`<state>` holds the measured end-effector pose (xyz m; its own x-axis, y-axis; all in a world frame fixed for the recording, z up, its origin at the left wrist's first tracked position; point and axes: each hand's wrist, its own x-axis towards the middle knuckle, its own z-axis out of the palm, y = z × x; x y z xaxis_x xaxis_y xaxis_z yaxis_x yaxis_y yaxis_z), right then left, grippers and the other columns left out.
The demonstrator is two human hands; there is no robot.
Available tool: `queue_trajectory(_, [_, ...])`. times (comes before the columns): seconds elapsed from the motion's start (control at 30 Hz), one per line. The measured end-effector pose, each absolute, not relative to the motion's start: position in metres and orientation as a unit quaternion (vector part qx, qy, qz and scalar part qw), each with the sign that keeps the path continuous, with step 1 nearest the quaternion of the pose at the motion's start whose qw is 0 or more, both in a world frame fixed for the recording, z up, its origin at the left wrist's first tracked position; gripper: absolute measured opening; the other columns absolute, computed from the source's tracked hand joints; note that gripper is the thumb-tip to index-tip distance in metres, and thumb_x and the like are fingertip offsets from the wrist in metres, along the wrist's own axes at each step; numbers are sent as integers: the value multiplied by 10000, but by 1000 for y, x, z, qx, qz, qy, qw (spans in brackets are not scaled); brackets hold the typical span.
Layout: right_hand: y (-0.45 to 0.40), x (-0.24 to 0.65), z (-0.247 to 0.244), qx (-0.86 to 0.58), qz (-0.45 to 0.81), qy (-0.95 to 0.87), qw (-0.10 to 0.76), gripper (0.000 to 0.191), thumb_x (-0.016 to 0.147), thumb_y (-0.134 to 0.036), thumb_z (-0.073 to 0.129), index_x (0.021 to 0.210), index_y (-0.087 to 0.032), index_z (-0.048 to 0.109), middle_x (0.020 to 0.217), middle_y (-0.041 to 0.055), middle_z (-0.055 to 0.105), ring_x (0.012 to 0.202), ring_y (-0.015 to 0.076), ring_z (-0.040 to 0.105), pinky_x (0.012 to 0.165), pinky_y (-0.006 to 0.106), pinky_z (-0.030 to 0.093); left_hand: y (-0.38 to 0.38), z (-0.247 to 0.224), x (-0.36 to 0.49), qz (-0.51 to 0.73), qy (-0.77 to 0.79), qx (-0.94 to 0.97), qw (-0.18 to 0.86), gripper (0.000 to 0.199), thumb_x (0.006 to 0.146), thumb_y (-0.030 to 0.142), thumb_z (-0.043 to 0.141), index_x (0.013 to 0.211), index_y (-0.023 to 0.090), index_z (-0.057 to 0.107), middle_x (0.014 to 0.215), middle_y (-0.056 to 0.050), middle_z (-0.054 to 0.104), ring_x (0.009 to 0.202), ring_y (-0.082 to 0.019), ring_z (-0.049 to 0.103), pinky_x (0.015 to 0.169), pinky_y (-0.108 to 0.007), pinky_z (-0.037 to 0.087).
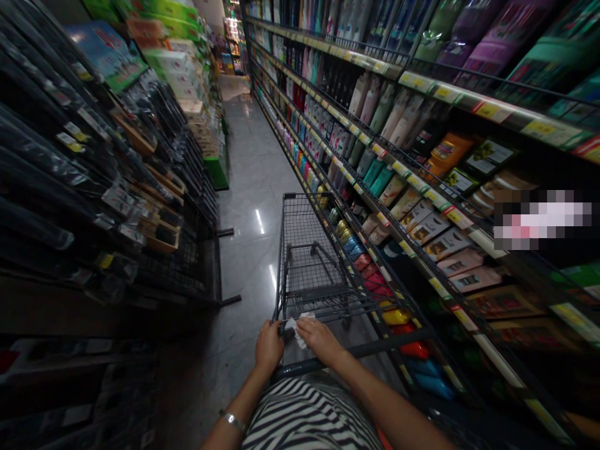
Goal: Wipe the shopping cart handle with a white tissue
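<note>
A dark wire shopping cart point(304, 219) stands in front of me, its floor grid showing through the basket. My left hand point(269, 345) is closed at the cart's near left corner, fingers curled round the side frame. Close beside it, my right hand point(319, 337) grips a crumpled white tissue point(296, 328) over the cart's rear edge. Part of the tissue sticks out past the fingertips towards the left hand. The cart's dark handle bar point(375, 345) runs under my right forearm, close to my striped top point(314, 412).
Shelves of bottles and boxes with a price-tag rail point(422, 194) line the right, close to the cart. On the left hang dark packaged goods point(47, 150), with rack feet point(230, 300) jutting onto the grey tiled floor point(255, 162). Stacked boxes point(175, 75) stand farther along.
</note>
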<state>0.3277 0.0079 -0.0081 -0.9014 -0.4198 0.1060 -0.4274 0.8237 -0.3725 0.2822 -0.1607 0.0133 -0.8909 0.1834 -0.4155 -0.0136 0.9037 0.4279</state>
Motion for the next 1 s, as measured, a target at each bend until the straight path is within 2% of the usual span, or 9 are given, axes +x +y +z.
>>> queue_trajectory(0.27, [74,350,-2,132,178,-975,5,327,889,-71,446,1105,-182,666,1152,86,677,1108,193,603,955,345,499,-162,15,284,236,944,35,227,481,747,-16,433,1142,180,625,1072,-77,620,1047,-167,585,921,-249,413])
queue_trajectory(0.43, [51,338,-5,-15,246,-967,72,477,816,19,379,1187,-169,612,1259,127,602,1195,219,534,1010,431,438,-163,12,286,254,943,28,212,511,721,-27,428,1164,160,602,1071,-91,626,1046,-182,587,941,-273,415])
queue_trajectory(0.53, [24,329,-8,-71,302,-950,35,508,755,68,351,1132,-121,635,1201,169,622,1151,236,553,999,439,424,-163,9,287,270,943,22,194,627,703,-47,419,1297,143,480,1136,-104,619,1093,-182,570,973,-282,401])
queue_trajectory(0.63, [-8,316,-8,-24,366,-930,-24,500,720,78,369,1067,-136,658,1116,139,655,1087,224,575,976,403,422,-164,6,289,287,940,18,182,721,688,-58,419,1379,140,352,1181,-105,610,1131,-171,556,983,-276,397])
queue_trajectory(0.77, [-47,297,-5,42,402,-912,-66,459,691,64,410,985,-166,678,990,75,689,970,182,613,879,309,468,-166,5,290,304,935,15,183,762,684,-42,415,1416,116,271,1215,-112,601,1155,-161,546,982,-258,398])
queue_trajectory(0.87, [-58,291,-3,65,413,-905,-81,490,663,70,416,1012,-159,673,991,63,698,940,161,631,840,262,484,-168,5,288,308,932,13,190,751,687,-16,434,1414,89,276,1223,-131,594,1156,-176,547,979,-263,399])
queue_trajectory(1.0, [-44,302,3,109,399,-906,-92,452,706,52,460,1034,-167,681,1067,71,700,1021,179,625,927,296,465,-170,5,285,308,928,22,207,680,696,-6,451,1363,107,382,1179,-115,608,1131,-184,549,995,-275,382])
